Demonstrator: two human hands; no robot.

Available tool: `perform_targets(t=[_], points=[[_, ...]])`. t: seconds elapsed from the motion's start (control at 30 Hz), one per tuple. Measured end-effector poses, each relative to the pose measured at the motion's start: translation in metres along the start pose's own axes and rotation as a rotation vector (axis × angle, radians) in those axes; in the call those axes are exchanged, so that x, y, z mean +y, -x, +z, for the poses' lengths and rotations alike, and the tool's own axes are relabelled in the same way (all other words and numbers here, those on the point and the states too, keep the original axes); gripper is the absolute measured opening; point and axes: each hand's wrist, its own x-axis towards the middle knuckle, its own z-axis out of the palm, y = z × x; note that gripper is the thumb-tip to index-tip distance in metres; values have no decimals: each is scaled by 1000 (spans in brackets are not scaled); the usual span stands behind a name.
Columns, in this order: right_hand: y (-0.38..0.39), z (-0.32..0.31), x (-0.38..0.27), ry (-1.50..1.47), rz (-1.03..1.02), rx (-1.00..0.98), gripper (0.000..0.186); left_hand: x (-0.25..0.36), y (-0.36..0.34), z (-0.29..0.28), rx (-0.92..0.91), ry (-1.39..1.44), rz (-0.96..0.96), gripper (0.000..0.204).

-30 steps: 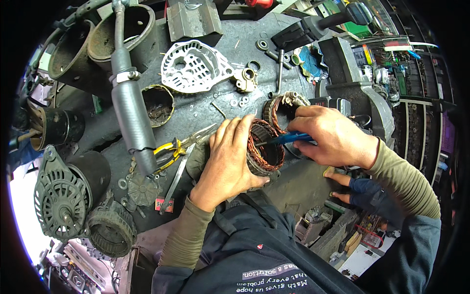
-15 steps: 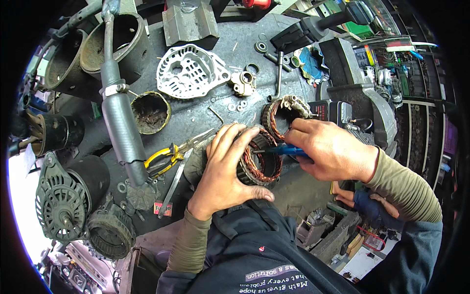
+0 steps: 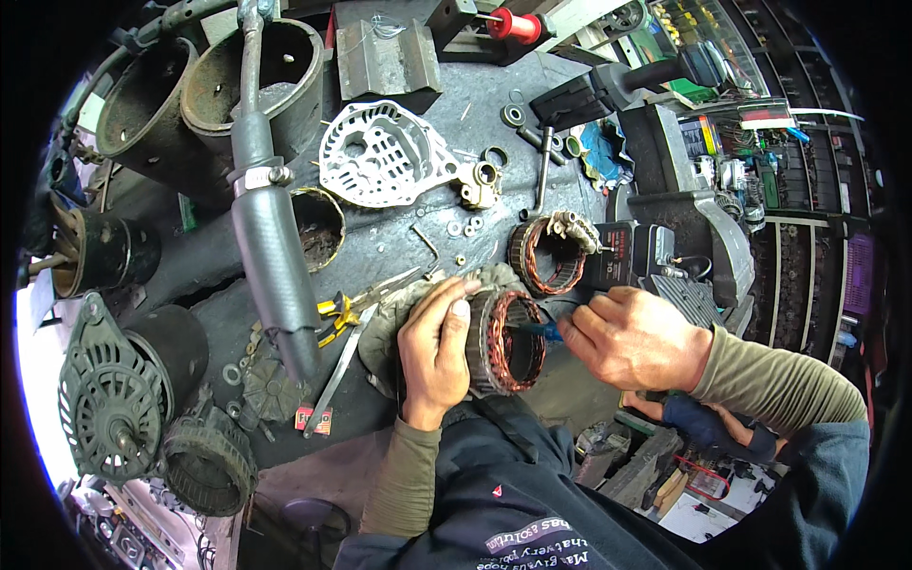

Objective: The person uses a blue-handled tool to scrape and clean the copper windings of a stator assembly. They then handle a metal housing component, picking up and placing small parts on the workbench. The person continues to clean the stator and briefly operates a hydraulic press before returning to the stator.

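A ring-shaped alternator stator (image 3: 483, 351) with reddish copper windings stands on edge near my body, its opening facing right. My left hand (image 3: 439, 351) is closed against its left outer side, steadying it. In my right hand (image 3: 627, 337) is a blue-handled screwdriver (image 3: 544, 331), gripped with curled fingers; its tip lies inside the ring by the windings, too dark to make out. Just beyond is a second stator (image 3: 522, 258) with a metal fitting on its far rim. Under and beside my left hand is a grey cloth (image 3: 382, 328).
Yellow-handled pliers (image 3: 337, 318) and a flat metal strip (image 3: 340, 375) lie left of my hand. Farther off are a pale alternator housing (image 3: 385, 185), a brass-coloured part (image 3: 482, 185) and small washers. A grey cylindrical tool (image 3: 271, 256) hangs over the left side. Another person (image 3: 703, 418) is lower right.
The stator has been tipped so its opening faces more to the right. My left hand has slid from over its rim to its outer side. My right hand has moved slightly lower with the screwdriver.
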Motion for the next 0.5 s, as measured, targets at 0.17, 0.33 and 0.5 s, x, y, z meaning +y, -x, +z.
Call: perform_targets(t=[0.17, 0.33, 0.5], points=[[-4, -1, -10, -521, 563, -341, 33, -4, 3, -4, -38, 24, 17, 30], [-7, -5, -13, -742, 758, -276, 30, -1, -7, -7, -56, 33, -35, 28], [-9, -8, -21, -108, 191, -89, 21, -1, -16, -17, -147, 20, -134, 32]])
